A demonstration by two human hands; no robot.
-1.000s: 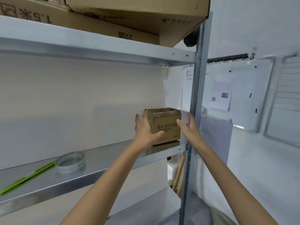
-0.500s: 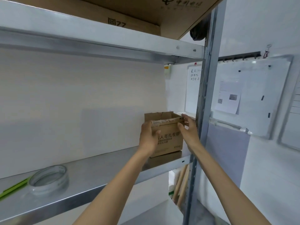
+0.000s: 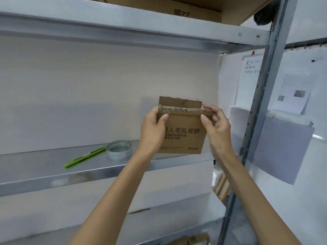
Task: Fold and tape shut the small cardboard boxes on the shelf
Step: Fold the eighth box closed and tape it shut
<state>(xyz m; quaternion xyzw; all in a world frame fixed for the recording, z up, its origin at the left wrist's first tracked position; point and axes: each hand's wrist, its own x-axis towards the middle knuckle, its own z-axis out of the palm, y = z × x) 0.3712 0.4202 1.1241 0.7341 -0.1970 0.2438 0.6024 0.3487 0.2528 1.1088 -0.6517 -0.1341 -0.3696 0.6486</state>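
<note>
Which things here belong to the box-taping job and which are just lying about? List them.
For the job: small cardboard box, gripped by left hand and right hand; tape roll on the shelf; green tool beside it, perhaps for cutting.

Lying about: big cartons overhead; whiteboard; papers on it.

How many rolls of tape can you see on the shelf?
1. The tape roll lies on the middle shelf, beside a green tool, left of the small box. More could be out of view.
</note>
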